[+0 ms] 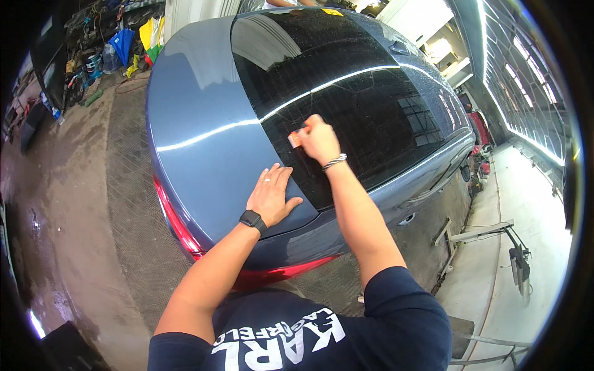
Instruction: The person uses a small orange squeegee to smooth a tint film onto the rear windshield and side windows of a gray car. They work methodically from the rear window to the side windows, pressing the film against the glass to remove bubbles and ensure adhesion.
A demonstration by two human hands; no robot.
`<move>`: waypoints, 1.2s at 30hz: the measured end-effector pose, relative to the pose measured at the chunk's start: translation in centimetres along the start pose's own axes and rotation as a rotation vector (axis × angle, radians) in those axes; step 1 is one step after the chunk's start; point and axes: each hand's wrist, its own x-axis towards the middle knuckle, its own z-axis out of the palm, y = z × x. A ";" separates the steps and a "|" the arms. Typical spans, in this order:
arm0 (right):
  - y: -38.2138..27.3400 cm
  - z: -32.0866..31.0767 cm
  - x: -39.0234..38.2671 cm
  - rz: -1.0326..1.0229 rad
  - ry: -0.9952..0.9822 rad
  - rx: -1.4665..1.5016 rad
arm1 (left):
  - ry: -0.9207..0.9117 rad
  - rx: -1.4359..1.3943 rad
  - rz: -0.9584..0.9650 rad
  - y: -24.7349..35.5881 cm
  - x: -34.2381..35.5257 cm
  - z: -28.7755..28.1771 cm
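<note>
My right hand (321, 143) is closed around a small orange scraper (295, 138), its outline slightly blurred. It is held against the dark rear window (365, 117) of a blue-grey car, close to the glass's lower edge. On the painted boot lid (204, 161) my left hand (270, 195) lies flat with fingers stretched out, beside the window's corner. A black watch is on my left wrist and a bracelet on my right.
Red tail lights (176, 216) wrap the car's rear corners. To the right, a metal stand with an arm (482, 234) stands on pale floor. Bottles, cloths and a blue bag (122, 44) clutter the far left. A patterned mat (130, 185) lies left of the car.
</note>
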 end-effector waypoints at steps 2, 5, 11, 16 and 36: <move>1.8 -1.9 0.5 0.065 0.017 -0.029 | -0.003 0.003 0.005 0.2 0.2 0.3; 2.1 -1.4 -0.5 0.049 0.062 -0.024 | -0.001 0.015 0.010 0.2 0.0 0.5; -2.6 1.2 -3.7 -0.057 -0.103 0.082 | 0.022 0.018 0.008 0.0 0.1 0.0; 2.8 -3.5 -0.7 0.098 0.067 -0.062 | 0.020 0.004 0.019 0.3 0.1 0.4; -0.3 -1.7 -6.1 -0.018 -0.099 0.002 | 0.013 -0.007 0.011 0.1 0.2 0.3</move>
